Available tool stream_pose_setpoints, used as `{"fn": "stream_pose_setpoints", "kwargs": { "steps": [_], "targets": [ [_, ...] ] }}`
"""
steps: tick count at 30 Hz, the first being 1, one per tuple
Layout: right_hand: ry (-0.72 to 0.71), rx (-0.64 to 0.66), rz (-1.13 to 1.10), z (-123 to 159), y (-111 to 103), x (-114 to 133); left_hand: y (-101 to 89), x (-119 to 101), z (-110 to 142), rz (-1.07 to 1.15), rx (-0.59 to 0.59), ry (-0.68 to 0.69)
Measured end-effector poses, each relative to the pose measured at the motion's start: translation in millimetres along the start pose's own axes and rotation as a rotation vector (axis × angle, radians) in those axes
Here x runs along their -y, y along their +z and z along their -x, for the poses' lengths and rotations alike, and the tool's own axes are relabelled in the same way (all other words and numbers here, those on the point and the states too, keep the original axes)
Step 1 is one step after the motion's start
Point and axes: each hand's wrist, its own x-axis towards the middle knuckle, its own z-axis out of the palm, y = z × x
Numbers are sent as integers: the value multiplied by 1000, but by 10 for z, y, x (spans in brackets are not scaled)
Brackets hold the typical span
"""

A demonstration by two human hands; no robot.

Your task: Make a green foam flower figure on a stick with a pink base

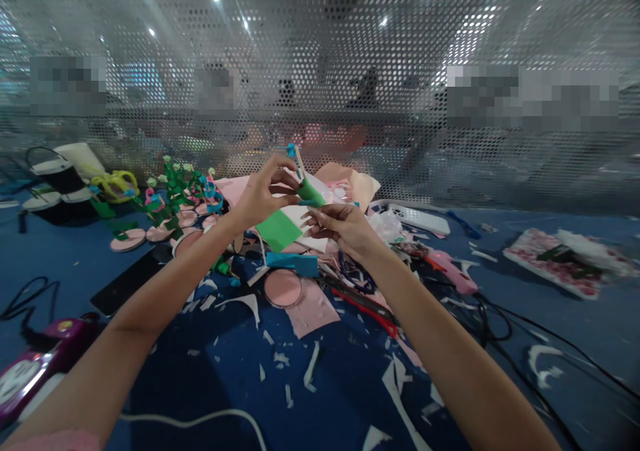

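My left hand (267,187) is closed around a thin pale stick (300,159) with a small blue piece (291,149) at its top. Lower on the stick sits a curled piece of green paper (311,193). The fingers of my right hand (343,227) pinch the lower end of this green paper. Under my hands lie a flat green sheet (278,231), a blue strip (292,264) and a round pink disc (283,287). My fingers partly hide the stick.
Small paper plants (180,184) on pink bases stand at the left. A pink glue gun (453,271) with a black cable lies right, beside red-handled scissors (370,309). White paper scraps litter the blue surface. A perforated metal screen (320,71) rises behind.
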Motion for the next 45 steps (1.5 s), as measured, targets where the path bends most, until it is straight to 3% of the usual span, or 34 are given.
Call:
{"fn": "stream_pose_setpoints", "kwargs": {
  "steps": [9, 20, 30, 39, 45],
  "targets": [
    [43, -101, 30, -63, -55, -78, -108, 206, -21, -143, -65, 45],
    [-40, -334, 378, -82, -45, -83, -181, 145, -36, -269, -126, 15],
    [-195, -422, 699, -3, -18, -25, -175, 243, -31, -321, -80, -74],
    [-361, -411, 921, 49, 43, 7, -14, 204, -49, 52, -225, -310],
    [-378, -380, 872, 47, 35, 13, 23, 146, -45, 139, -254, -327]
  ]
}}
